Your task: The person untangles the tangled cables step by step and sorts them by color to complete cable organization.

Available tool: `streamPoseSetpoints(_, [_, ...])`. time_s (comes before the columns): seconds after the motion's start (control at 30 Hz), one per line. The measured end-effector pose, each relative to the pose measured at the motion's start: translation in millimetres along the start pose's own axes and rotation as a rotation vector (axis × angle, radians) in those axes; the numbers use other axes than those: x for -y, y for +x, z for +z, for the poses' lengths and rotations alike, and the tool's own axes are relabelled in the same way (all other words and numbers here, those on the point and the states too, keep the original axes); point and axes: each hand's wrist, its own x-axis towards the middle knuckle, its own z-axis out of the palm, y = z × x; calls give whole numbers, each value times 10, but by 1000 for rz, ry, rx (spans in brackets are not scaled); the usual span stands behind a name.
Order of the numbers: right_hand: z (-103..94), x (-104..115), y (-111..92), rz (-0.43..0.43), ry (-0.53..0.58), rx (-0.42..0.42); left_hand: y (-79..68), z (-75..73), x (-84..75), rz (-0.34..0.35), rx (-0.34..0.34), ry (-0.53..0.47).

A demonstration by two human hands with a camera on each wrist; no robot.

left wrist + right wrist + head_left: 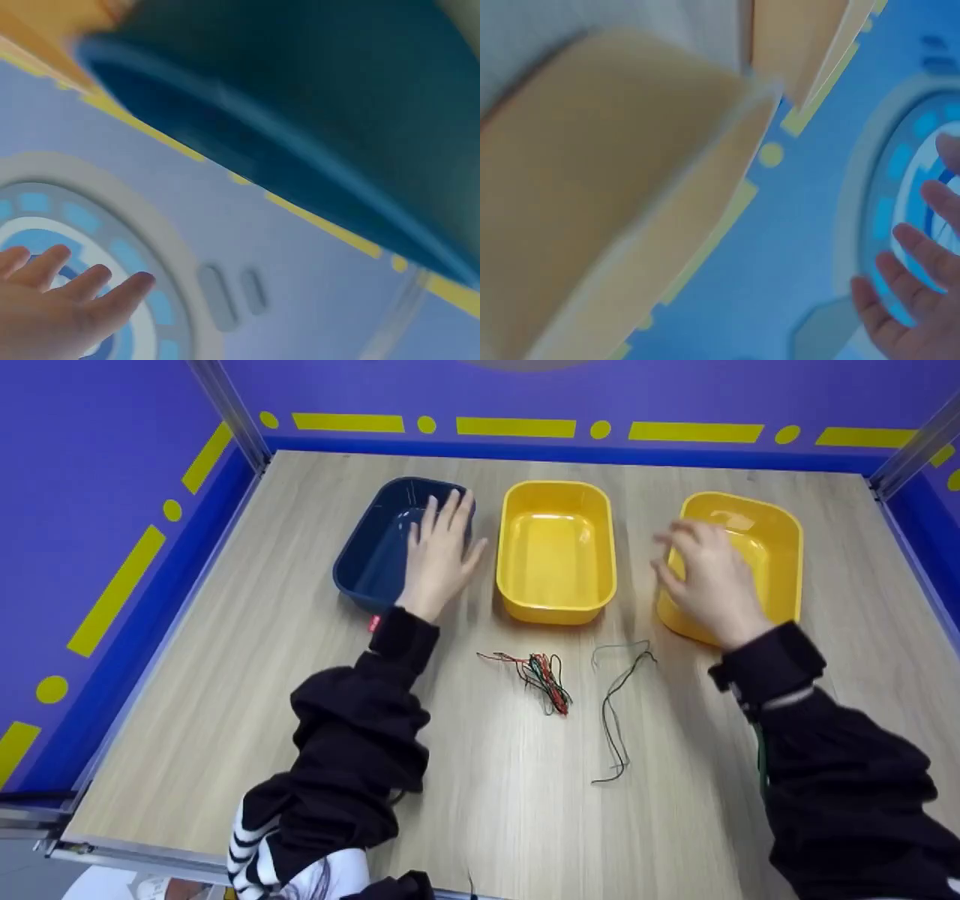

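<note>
My left hand [439, 559] hovers over the right side of a dark blue bin [364, 559], its fingers spread and nothing in them. In the left wrist view that hand's fingers [112, 300] are extended, apart from the bin's rim [300, 146]. Over the left part of the right-hand yellow bin [789, 574] is my right hand [712, 574], slightly blurred, with loosely bent fingers and nothing visible in its grasp. The right wrist view shows its fingers [911, 285] spread. Both bins look bare inside where visible.
Between the hands stands another yellow bin [555, 607]. In front of it lie a tangled bundle of red, green and black cords [546, 679] and loose dark strands [611, 720]. The wooden tabletop [510, 810] is bordered by blue-purple panels [675, 397].
</note>
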Motion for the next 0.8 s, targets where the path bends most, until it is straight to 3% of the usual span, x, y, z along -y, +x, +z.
streamPoseSetpoints(0.07, [96, 66, -151, -124, 18, -17, -116, 44, -65, 50, -17, -50])
streamPoseSetpoints(0.17, [232, 115, -359, -221, -4, 90, -295, 125, -132, 174, -60, -148])
streamPoseSetpoints(0.3, [382, 108, -534, -210, -122, 264, -486, 229, -187, 400, -144, -256])
streamPoseSetpoints(0.4, [472, 73, -585, -181, -197, 304, -560, 289, -222, 506, -162, -282])
streamPoseSetpoints(0.57, [536, 22, -579, -152, -197, 310, -590, 357, -267, 532, -111, -274])
streamPoseSetpoints(0.8, [411, 18, -541, -177, -56, 302, -594, 390, -304, 512, -48, -245])
